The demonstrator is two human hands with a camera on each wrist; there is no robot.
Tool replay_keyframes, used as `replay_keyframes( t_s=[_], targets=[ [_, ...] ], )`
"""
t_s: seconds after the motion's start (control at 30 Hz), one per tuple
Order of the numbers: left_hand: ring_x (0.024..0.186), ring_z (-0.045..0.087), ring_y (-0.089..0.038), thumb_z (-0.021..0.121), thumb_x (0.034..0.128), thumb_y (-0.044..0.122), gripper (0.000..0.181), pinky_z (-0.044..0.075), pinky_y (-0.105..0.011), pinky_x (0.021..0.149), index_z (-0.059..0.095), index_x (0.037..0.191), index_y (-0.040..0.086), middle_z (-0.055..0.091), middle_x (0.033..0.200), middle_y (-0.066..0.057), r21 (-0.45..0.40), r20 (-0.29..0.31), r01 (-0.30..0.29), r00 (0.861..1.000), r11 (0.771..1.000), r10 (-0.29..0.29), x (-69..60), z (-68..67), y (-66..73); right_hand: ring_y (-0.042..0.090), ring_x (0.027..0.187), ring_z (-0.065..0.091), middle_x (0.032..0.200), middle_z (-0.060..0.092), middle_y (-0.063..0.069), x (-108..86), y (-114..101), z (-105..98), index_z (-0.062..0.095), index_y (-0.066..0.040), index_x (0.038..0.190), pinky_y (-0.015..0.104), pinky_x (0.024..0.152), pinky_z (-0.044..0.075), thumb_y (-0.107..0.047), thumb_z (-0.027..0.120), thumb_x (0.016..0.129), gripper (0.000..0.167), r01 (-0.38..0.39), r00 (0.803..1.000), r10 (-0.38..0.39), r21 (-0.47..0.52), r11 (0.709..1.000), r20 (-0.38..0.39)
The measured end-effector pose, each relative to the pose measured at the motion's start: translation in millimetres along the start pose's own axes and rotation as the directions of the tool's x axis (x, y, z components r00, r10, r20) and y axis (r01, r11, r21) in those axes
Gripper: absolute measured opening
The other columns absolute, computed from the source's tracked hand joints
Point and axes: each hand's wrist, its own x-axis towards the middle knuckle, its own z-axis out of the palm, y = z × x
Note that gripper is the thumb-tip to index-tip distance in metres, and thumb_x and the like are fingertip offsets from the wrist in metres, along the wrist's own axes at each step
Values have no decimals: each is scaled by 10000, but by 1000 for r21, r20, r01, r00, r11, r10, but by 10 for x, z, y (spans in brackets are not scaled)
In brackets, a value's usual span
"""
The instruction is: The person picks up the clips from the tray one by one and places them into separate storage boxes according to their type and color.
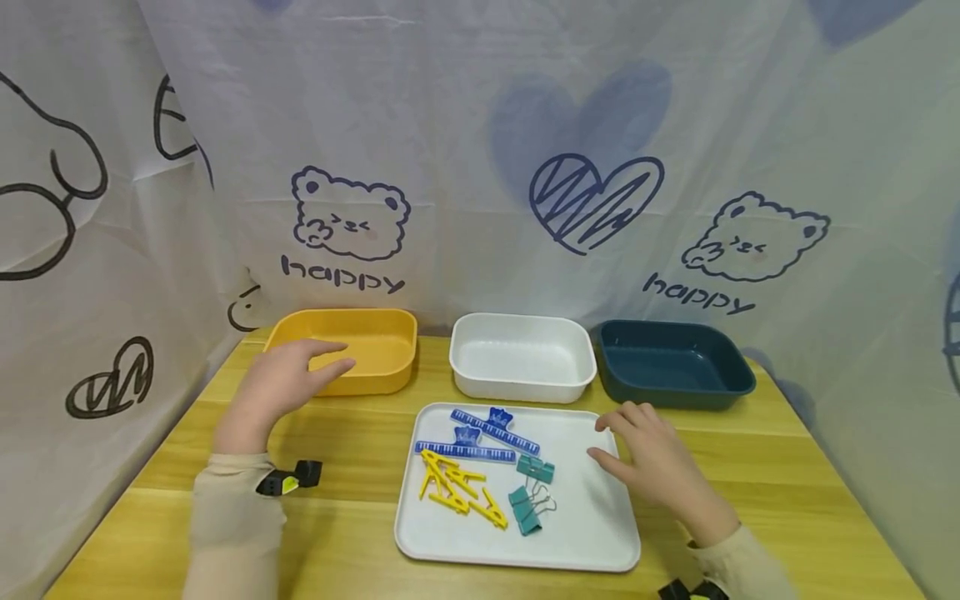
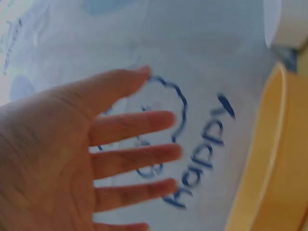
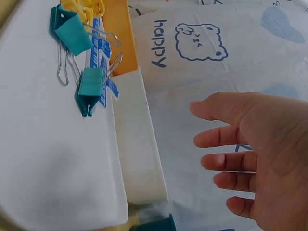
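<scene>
My left hand [image 1: 281,379] hovers by the near left part of the yellow bin [image 1: 382,350], fingers apart and holding nothing. Above the right edge of the white tray [image 1: 577,533] is my right hand [image 1: 656,458], empty, its fingers relaxed. On the tray lie two blue clips with a piano-key pattern [image 1: 465,452], several yellow clothespins [image 1: 450,485] and two teal binder clips [image 1: 527,510]. The right wrist view shows the binder clips [image 3: 90,85] to the left of my right hand [image 3: 269,149]. In the left wrist view my left hand [image 2: 96,144] has its fingers spread.
Behind the tray stand a white bin [image 1: 522,390] and, to its right, a dark teal bin [image 1: 675,396]. The wooden table [image 1: 345,533] carries everything. A white curtain [image 1: 465,167] with drawn bears and hearts hangs behind and at both sides.
</scene>
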Motion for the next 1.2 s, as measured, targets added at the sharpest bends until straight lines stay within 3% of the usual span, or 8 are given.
replay_keyframes(
  t_s=[0.1, 0.27, 0.47, 0.63, 0.83, 1.2],
  targets=[
    [1240, 524, -445, 452, 948, 626, 679, 415, -609, 1010, 572, 1366, 104, 583, 1364, -203, 12, -96, 14, 995, 1000, -13, 21, 2, -134, 150, 870, 445, 951, 581, -35, 34, -76, -7, 656, -184, 986, 304, 711, 367, -349, 764, 826, 254, 11, 999, -10, 21, 1000, -31],
    [1288, 441, -476, 428, 944, 649, 719, 292, -670, 1066, 540, 1385, 92, 535, 1406, -222, 82, -257, 34, 966, 996, -12, 66, 87, -319, 146, 875, 449, 950, 581, -26, 88, -215, 7, 656, -184, 992, 302, 713, 372, -358, 756, 833, 255, 24, 998, -21, 42, 999, -56],
    [1434, 251, -462, 421, 943, 653, 740, 131, -712, 1129, 456, 1444, 109, 389, 1515, -229, 106, -343, 65, 939, 992, -25, 144, 251, -509, 150, 917, 476, 969, 597, -27, 153, -386, 72, 655, -188, 1006, 328, 762, 416, -394, 751, 836, 284, 43, 997, -39, 70, 997, -71],
    [1489, 98, -459, 380, 929, 698, 811, 32, -714, 1144, 336, 1516, 140, 239, 1581, -257, 74, -325, 100, 943, 992, -70, 222, 424, -698, 159, 935, 490, 961, 578, -29, 200, -532, 151, 663, -169, 1009, 343, 790, 432, -411, 760, 821, 321, 83, 992, -74, 85, 993, -100],
    [1481, -31, -503, 343, 915, 734, 893, -28, -765, 1100, 170, 1572, 154, 66, 1598, -313, 21, -238, 168, 958, 986, -158, 219, 542, -841, 164, 939, 477, 963, 572, -23, 246, -714, 247, 655, -185, 1004, 341, 798, 426, -417, 763, 815, 318, 114, 989, -100, 130, 985, -108],
    [1442, -44, -570, 264, 907, 767, 993, -14, -825, 1034, 48, 1570, 61, -64, 1556, -385, -23, -105, 257, 961, 966, -258, 216, 683, -1030, 138, 937, 490, 1003, 585, -36, 305, -1044, 418, 692, -184, 1042, 323, 784, 430, -480, 733, 822, 372, 112, 993, -107, 139, 984, -41]
  ],
)
